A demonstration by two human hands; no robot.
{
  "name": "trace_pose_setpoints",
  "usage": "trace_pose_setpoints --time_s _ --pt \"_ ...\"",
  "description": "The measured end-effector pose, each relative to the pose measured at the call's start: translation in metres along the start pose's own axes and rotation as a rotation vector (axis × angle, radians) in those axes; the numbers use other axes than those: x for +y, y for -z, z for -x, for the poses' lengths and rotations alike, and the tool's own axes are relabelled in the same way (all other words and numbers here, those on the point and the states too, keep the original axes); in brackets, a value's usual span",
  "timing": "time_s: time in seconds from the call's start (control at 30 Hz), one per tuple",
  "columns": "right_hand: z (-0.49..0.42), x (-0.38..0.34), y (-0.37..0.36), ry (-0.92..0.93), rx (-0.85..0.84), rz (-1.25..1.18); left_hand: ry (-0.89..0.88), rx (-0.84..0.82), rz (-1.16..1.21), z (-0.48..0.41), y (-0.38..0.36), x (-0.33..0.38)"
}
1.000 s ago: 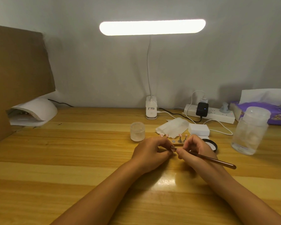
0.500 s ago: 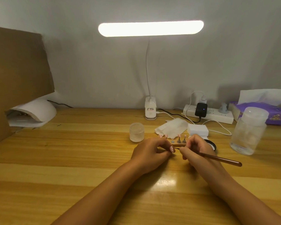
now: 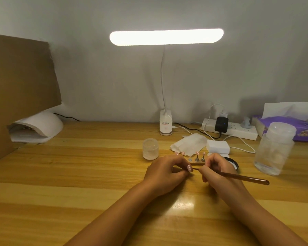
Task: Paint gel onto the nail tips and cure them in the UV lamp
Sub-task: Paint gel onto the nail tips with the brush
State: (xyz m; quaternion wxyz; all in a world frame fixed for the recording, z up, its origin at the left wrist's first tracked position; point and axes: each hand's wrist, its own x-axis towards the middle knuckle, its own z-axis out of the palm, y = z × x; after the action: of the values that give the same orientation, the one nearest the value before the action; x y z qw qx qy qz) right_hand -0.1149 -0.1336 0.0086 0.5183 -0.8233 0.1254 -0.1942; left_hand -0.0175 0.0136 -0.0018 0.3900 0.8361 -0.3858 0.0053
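**Now the brush meets the nail tip at mid-desk**

On the broad striped wooden desk (image 3: 78,174), the white domed UV lamp (image 3: 41,125) sits at the left rear corner, well apart from the work. A clear plastic lidded bottle (image 3: 274,148) stands near the right edge. A small frosted jar (image 3: 150,148) stands just behind the hands, with a short wooden holder strip (image 3: 196,163) carrying more pink tips beside it.

The left hand (image 3: 164,172), fingers curled, pinches a small pink nail tip (image 3: 190,168) about mid-desk. The right hand (image 3: 219,168) grips a slim brown-handled brush (image 3: 245,178) like a pen. Its long axis runs from the bristle end at the nail tip out to the right and slightly toward the near edge. The nail tip thus lies directly between the hands; whether the bristles touch it is too small to tell. For curing, the left hand is the nearer one to the UV lamp.

Compared with a second ago, both hands keep much the same pose. The tip's pink face shows more plainly, and the handle end sits slightly further right.
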Motion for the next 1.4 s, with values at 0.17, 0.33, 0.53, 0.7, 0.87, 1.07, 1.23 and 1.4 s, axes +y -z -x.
trace_pose_setpoints --time_s 0.17,0.33,0.53,0.7,0.87,1.07,1.23,1.4 --pt "-0.0011 0.0002 -0.0009 0.008 0.002 0.0 -0.006 -0.004 0.011 -0.0003 -0.0013 -0.0017" --pt "-0.0014 0.0002 -0.0009 0.01 0.031 -0.069 -0.015 0.005 0.02 -0.0005 -0.0022 -0.0039" --pt "0.0017 -0.0044 -0.0013 0.006 -0.04 0.007 -0.019 0.014 0.008 -0.0012 -0.0031 -0.0041" --pt "0.0031 -0.0051 -0.0008 -0.002 -0.069 -0.002 -0.023 0.009 0.011 -0.0004 -0.0025 -0.0031" --pt "0.0036 -0.0046 0.0013 0.024 0.008 -0.047 -0.008 0.004 0.014 0.0006 -0.0013 -0.0012" --pt "0.0024 -0.0054 -0.0007 0.02 -0.074 0.026 0.003 0.01 0.009 0.0009 -0.0019 -0.0013" --pt "0.0033 -0.0047 -0.0001 0.011 -0.063 0.019 0.01 0.0 0.006 0.0004 -0.0012 -0.0005" --pt "0.0022 -0.0047 0.0019 0.027 0.013 -0.031 0.015 -0.004 0.008 0.0006 -0.0001 0.0005"
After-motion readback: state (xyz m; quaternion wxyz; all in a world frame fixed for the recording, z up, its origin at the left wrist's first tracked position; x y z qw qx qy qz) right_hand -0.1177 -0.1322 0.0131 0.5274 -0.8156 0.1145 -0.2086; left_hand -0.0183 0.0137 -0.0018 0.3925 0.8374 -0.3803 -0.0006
